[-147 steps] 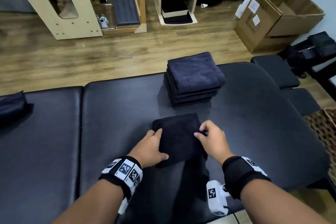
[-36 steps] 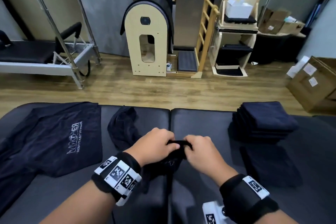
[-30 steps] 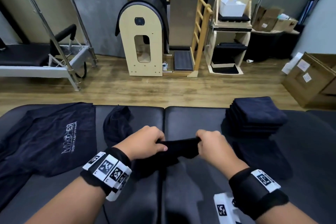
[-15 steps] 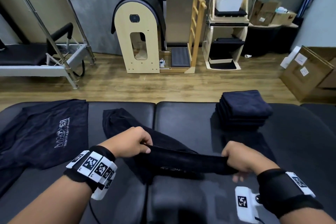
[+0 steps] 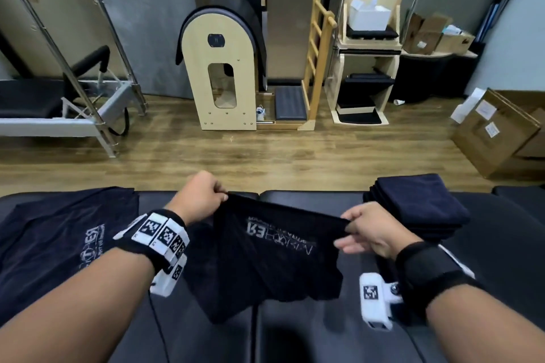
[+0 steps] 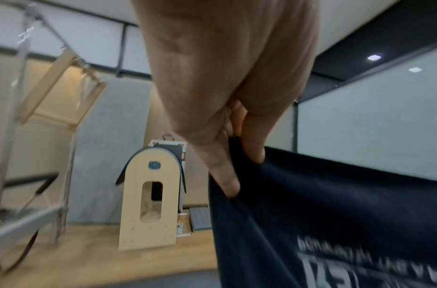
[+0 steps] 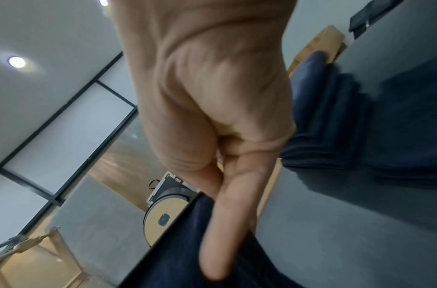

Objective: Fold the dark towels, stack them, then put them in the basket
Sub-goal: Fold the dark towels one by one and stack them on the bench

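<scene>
Padded black bench (image 5: 295, 339) | towel (image 5: 277, 253) spread above | left hand (image 5: 197, 200), right hand (image 5: 374, 233) fingers pinching top corners

Your head camera looks down over the padded table (image 5: 486, 289); both wrist cameras sit close under the palms, sharing the arched wooden barrel (image 5: 219, 79).
</scene>
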